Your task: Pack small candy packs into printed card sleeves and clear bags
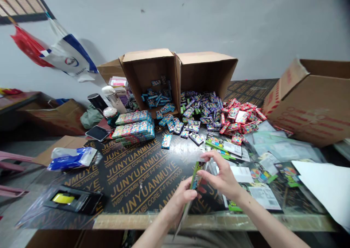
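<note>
In front of my body, above the near edge of the table, I hold a flat printed packet (195, 178) tilted almost edge-on, green and dark with bright pictures. My left hand (182, 197) grips its lower side, thumb towards me. My right hand (220, 173) pinches its upper end; some clear plastic seems to show beside those fingers. What is inside the packet cannot be seen. Beyond my hands lie loose small purple boxes (194, 126) and a single blue box (166, 141). Similar flat printed packets (224, 146) lie just past my right hand.
Two cardboard boxes (149, 55) lie open towards me, small boxes spilling out. A heap of red boxes (240, 117) and clear sleeves (287, 146) are right, by another carton (314, 106). Stacked packs (133, 128), a phone (97, 133) and a tape dispenser (72, 200) are left.
</note>
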Tool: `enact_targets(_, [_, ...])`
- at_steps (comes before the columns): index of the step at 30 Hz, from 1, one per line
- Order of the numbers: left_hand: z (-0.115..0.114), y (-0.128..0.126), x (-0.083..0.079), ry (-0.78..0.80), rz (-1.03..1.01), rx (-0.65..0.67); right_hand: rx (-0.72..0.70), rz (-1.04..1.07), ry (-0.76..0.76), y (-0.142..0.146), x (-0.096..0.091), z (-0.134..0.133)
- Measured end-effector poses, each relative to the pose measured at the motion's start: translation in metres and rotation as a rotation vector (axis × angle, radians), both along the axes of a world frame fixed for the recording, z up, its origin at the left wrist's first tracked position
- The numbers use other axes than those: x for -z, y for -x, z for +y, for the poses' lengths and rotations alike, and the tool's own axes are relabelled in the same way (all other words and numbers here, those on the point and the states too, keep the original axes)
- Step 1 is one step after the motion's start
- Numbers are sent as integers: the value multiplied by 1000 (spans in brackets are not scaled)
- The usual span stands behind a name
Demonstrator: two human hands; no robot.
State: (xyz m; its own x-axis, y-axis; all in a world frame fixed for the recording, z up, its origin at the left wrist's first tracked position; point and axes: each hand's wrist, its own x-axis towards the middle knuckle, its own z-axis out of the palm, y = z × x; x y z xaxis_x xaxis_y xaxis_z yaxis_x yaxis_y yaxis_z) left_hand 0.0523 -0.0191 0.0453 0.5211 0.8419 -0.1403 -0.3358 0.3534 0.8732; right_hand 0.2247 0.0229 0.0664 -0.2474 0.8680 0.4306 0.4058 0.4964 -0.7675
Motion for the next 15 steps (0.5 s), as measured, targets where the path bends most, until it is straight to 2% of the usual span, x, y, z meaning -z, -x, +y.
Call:
enact_targets(4, [2, 7, -10, 13, -7, 44, -267, -206, 44, -5, -8, 1])
enact_targets(6, [1, 10, -10, 19, 2, 38, -320, -296, 111, -8, -11, -1])
enact_targets(10, [-4, 11, -5, 11, 73, 48, -328, -344, 294, -10, -12, -5])
enact_targets(12, [-5, 10, -3, 36, 71, 26, -337, -276, 323, -10, -9, -2])
enact_targets(13, [-6, 10, -3, 75, 54, 2, -299, -204, 313, -10, -5, 0])
enact_targets(15, [-6, 11, -2, 215, 16, -71, -127, 6, 289, -8, 5, 6])
